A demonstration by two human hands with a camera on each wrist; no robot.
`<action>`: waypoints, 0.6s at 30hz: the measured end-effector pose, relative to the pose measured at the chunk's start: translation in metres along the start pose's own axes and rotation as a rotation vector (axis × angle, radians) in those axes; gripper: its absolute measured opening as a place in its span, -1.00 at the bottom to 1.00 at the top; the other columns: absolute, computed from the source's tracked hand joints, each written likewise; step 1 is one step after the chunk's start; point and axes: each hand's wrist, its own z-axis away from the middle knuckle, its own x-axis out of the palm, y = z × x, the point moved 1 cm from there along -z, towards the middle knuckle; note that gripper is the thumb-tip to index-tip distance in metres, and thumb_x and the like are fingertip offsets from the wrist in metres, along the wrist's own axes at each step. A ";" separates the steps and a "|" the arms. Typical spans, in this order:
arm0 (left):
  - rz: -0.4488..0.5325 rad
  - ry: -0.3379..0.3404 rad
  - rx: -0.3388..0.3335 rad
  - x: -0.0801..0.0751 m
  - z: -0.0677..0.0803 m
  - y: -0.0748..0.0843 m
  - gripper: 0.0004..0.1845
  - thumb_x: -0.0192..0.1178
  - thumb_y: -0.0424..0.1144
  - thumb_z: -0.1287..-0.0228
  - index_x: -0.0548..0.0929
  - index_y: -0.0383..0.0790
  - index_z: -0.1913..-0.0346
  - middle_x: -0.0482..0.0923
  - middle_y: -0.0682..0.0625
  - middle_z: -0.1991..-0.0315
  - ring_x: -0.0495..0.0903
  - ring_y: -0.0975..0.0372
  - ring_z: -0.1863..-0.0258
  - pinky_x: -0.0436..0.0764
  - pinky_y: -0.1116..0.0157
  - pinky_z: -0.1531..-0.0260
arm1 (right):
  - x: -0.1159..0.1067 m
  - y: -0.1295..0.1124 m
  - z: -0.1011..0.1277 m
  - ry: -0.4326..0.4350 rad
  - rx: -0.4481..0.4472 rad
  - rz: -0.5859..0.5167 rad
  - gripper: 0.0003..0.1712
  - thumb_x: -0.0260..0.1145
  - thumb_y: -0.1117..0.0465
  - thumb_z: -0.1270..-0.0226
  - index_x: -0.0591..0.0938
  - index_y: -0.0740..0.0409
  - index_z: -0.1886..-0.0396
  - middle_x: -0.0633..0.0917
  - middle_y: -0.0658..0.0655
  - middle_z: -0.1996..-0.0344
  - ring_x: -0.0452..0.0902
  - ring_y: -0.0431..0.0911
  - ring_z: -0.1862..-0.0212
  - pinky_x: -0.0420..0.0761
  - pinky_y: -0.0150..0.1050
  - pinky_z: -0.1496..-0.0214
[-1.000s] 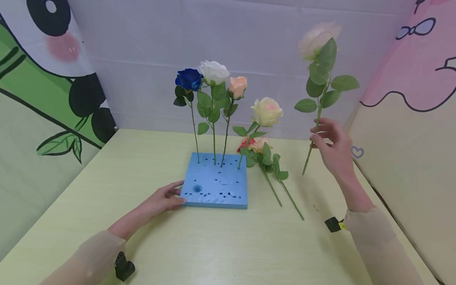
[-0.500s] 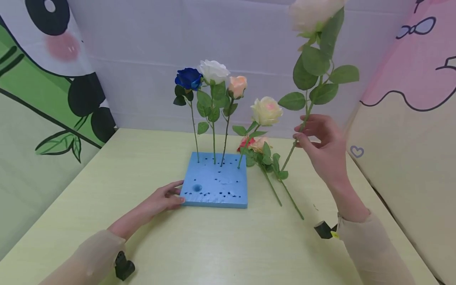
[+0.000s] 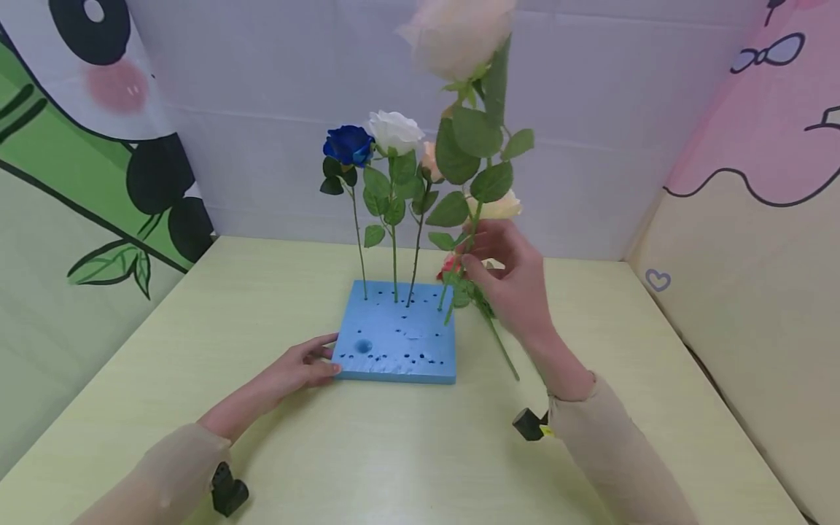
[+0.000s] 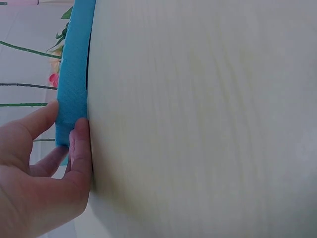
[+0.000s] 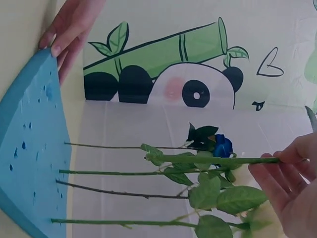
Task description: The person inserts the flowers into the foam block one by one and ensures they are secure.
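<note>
We are pinching the thin green stem [image 3: 474, 219] between the thumb and curled fingertips of our right hand [image 3: 508, 281], just right of centre in the head view, and holding the pale peach rose [image 3: 457, 33] nearly upright so that its bloom is reaching the top edge of the frame. The stem's lower end is hanging just above the right rear corner of the blue foam block [image 3: 397, 335]; we cannot tell whether it is touching the foam. In the right wrist view the same stem [image 5: 213, 159] is running level from our fingertips [image 5: 277, 163] toward the block [image 5: 29, 148] at the left.

Our left hand [image 3: 298, 368], left of centre, is lying against the block's left edge with the fingers only lightly bent, thumb on top and fingertips along the side, as the left wrist view shows [image 4: 44, 163].

We are judging the rose to be light, top-heavy and springy: the stem looks stiff enough to push into foam yet likely to bow, so a hold low on the bare stem, below the leaves [image 3: 469, 157], suits it best.

Around it, a blue rose [image 3: 348, 145], a white rose [image 3: 394, 131] and a peach rose [image 3: 429, 157] are standing in the block's far row, a cream rose [image 3: 502, 208] is showing behind our hand, and more roses [image 3: 453, 264] are lying on the pale yellow table [image 3: 394, 452].
</note>
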 end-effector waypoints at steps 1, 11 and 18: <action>0.002 -0.002 0.001 0.000 0.000 0.000 -0.19 0.29 -0.13 -0.32 0.16 -0.17 -0.54 0.36 -0.29 -0.29 0.52 0.12 -0.04 0.68 0.26 -0.07 | 0.006 0.002 -0.001 -0.009 0.011 -0.009 -0.65 0.24 0.51 -0.25 0.54 0.33 -0.05 0.71 0.23 0.27 0.71 -0.07 0.29 0.78 -0.17 0.30; 0.031 -0.014 0.015 -0.001 0.000 -0.001 -0.19 0.28 -0.14 -0.33 0.15 -0.17 -0.54 0.36 -0.29 -0.28 0.52 0.12 -0.05 0.68 0.25 -0.08 | 0.069 0.038 -0.011 -0.079 0.025 -0.030 -0.66 0.17 0.47 -0.31 0.55 0.22 -0.06 0.71 0.27 0.29 0.68 0.12 0.23 0.74 -0.31 0.32; 0.040 -0.026 0.027 -0.001 -0.002 -0.002 -0.20 0.27 -0.14 -0.33 0.15 -0.17 -0.54 0.36 -0.29 -0.28 0.52 0.14 -0.04 0.69 0.26 -0.08 | 0.099 0.065 -0.021 -0.122 0.052 -0.028 -0.65 0.10 0.52 -0.35 0.53 0.34 -0.10 0.68 0.38 0.27 0.67 0.18 0.19 0.75 0.05 0.17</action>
